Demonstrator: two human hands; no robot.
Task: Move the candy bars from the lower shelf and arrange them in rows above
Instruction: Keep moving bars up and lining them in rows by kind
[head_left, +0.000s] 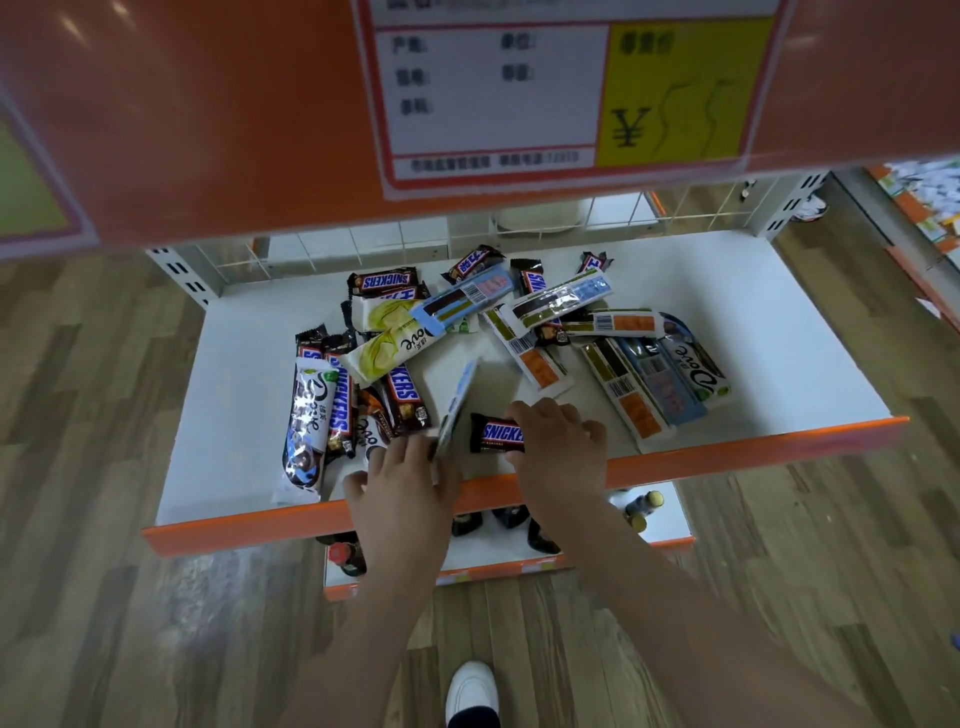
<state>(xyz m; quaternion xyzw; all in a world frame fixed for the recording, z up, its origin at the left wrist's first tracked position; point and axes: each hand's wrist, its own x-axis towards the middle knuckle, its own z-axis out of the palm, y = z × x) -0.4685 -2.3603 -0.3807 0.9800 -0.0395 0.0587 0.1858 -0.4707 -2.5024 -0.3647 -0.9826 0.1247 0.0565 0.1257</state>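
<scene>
Wood-plank flooring runs under a store rack; its white shelf (727, 322) with an orange front lip sits at your waist, and an orange price sign (493, 98) on the shelf above fills the top of the view.

Candy bars lie in a loose heap on the white shelf, not in rows: brown bars to the left and back, pale flat packs to the right, a yellow-and-white bar (395, 345) laid across the middle. They cross and overlap, so each has to be lifted clear of its neighbours.

Your right hand (558, 447) is down at the front edge, fingers curled over a brown candy bar (496, 432); that grip is closed round its right end, the left end sticking out. Holding by the end probably keeps the label facing up for shelving.

Your left hand (402, 488) is just beside it. Thumb and fingers pinch a light blue pack (460, 400) by its near end, so it stands on edge, tilted away from you. It looks half lifted from the pile.

Judgement: gathering stage, one bar per hand, most of the heap untouched. A lower tier holding dark bottles (641, 506) shows beneath the lip. Your white shoe (471, 688) is on the floor below.
</scene>
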